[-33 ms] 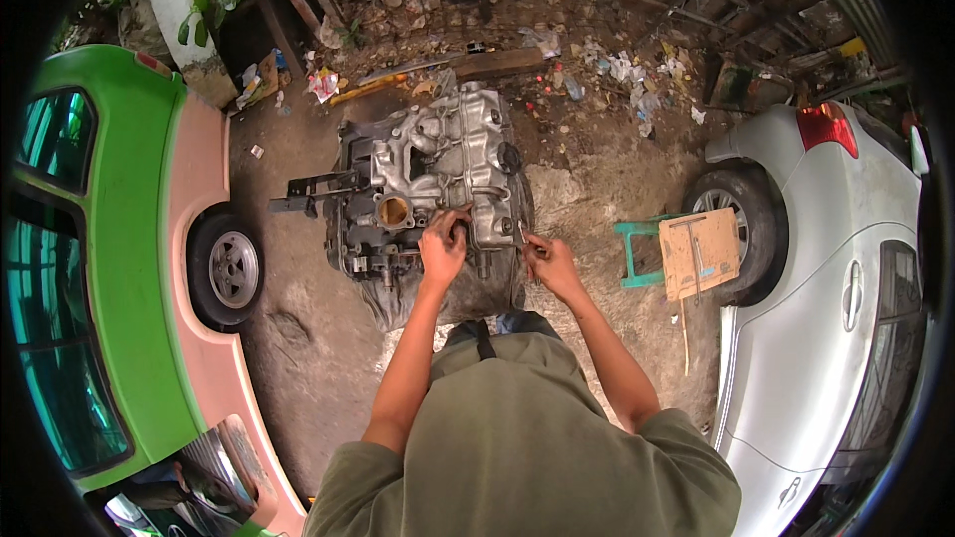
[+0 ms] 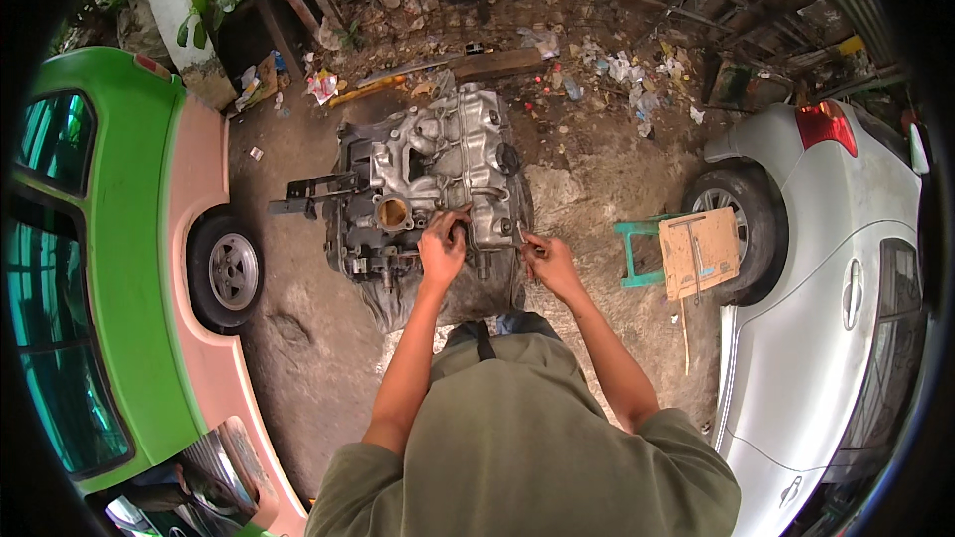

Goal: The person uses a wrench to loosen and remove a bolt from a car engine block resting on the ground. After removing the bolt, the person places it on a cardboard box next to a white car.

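In the head view, a dirty engine block with a silver head and valve cover (image 2: 487, 189) rests on a dark sheet (image 2: 383, 306) in front of me. My left hand (image 2: 443, 249) is at its near middle, just right of a round brassy opening (image 2: 394, 211), fingers curled against the metal; what they grip, if anything, is hidden. My right hand (image 2: 545, 261) is closed at the cover's near right corner, holding a slim tool (image 2: 520, 233), too small to identify, against or beside that corner.
A green-and-pink vehicle (image 2: 119, 268) flanks me on the left, a silver car (image 2: 826, 318) on the right. Beside its wheel stands a green stool (image 2: 629, 254) with a cardboard piece (image 2: 696, 254) and a metal tool on it. Scattered litter (image 2: 622, 70) and planks (image 2: 497, 65) lie beyond the engine.
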The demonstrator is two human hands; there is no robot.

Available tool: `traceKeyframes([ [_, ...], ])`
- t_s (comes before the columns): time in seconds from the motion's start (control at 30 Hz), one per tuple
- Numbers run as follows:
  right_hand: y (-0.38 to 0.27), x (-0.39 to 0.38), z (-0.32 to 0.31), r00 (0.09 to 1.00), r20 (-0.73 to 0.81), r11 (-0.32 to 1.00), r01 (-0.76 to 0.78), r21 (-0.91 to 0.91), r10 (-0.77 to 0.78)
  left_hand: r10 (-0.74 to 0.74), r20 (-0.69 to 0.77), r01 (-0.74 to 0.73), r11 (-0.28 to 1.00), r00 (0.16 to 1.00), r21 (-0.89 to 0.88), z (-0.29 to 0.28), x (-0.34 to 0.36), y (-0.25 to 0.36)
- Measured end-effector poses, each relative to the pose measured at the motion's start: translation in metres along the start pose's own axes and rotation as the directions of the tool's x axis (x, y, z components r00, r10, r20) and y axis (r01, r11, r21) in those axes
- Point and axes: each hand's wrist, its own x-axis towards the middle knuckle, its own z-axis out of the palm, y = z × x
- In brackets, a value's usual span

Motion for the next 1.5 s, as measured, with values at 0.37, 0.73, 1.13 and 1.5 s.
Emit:
traceKeyframes([
  [0.37,-0.044,0.0,0.003,0.996,0.073,0.917,0.076,-0.392,-0.051,-0.017,0.032,0.017,1.0,0.999,0.009,-0.002,-0.002,-0.001],
  [0.73,-0.06,0.006,0.014,0.987,0.106,0.822,0.157,-0.547,-0.118,0.017,-0.001,-0.017,1.0,1.0,0.021,0.0,-0.002,-0.005],
  [1.13,0.012,0.049,-0.019,0.981,0.121,0.963,0.176,-0.204,-0.154,0.011,0.01,-0.011,1.0,1.0,-0.007,0.0,-0.002,-0.007],
  [1.5,-0.024,0.093,-0.074,0.763,0.351,0.611,0.646,-0.458,-0.543,0.014,-0.021,-0.014,1.0,1.0,-0.024,0.002,-0.001,-0.004],
])
